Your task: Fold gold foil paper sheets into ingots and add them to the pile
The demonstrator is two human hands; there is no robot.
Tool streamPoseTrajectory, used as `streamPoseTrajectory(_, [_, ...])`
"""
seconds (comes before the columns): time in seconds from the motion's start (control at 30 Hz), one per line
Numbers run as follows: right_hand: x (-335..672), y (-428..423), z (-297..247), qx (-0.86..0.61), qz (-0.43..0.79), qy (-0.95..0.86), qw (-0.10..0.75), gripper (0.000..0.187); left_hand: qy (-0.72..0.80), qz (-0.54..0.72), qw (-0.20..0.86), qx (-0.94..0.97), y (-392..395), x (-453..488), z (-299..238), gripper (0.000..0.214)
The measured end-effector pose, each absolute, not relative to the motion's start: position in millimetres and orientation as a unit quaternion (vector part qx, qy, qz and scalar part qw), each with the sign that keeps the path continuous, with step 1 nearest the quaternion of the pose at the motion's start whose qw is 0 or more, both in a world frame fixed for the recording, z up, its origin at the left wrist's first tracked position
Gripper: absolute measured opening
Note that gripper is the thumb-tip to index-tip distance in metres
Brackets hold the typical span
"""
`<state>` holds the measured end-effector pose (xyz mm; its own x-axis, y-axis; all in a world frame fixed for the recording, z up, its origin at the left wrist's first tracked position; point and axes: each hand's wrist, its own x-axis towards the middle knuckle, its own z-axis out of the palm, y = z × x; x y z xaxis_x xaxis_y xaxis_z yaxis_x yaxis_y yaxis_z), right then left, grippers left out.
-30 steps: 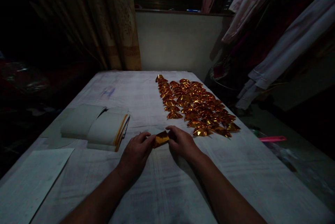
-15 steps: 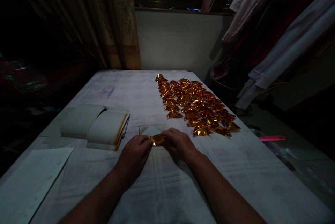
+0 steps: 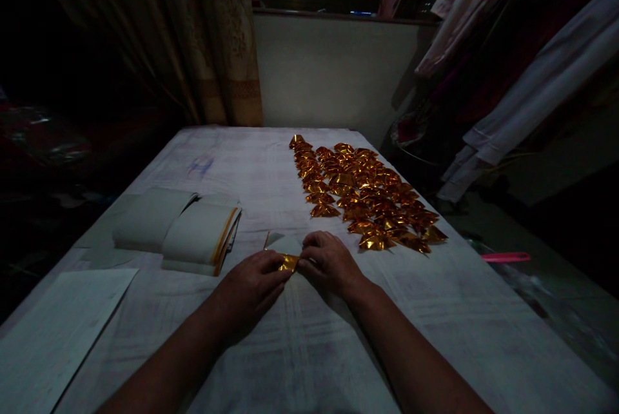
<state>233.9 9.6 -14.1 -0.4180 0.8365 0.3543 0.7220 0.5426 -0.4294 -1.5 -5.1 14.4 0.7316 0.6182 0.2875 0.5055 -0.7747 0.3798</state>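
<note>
My left hand (image 3: 254,286) and my right hand (image 3: 330,262) meet at the middle of the cloth-covered table (image 3: 300,349). Both pinch one small sheet of gold foil paper (image 3: 289,263), gold side up between the fingertips, its pale back (image 3: 283,244) folded up behind. Several finished folded gold pieces (image 3: 363,191) lie in rows just beyond my right hand. Two stacks of pale sheets with gold edges (image 3: 186,230) sit to the left of my left hand.
A large pale sheet (image 3: 53,330) lies at the table's near left corner. Curtains (image 3: 203,40) hang at the back left, clothes (image 3: 512,59) at the right. A pink object (image 3: 505,257) lies on the floor to the right.
The foil piece has been folded smaller between my fingertips, and its pale back now stands up behind. Both hands drew slightly closer together.
</note>
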Motion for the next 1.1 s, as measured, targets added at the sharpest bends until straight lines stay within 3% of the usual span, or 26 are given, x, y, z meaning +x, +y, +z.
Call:
streamPoseTrajectory(0.7, [214,7,-12,-0.57,0.107,-0.772,0.261,0.023,0.311,0.175,0.132,0.925,-7,1,21,0.028])
streamPoseTrajectory(1.1, [218,3,-12,-0.576,0.109,-0.759,0.282,0.01,0.311,0.18,0.118,0.926,-7,0,22,0.028])
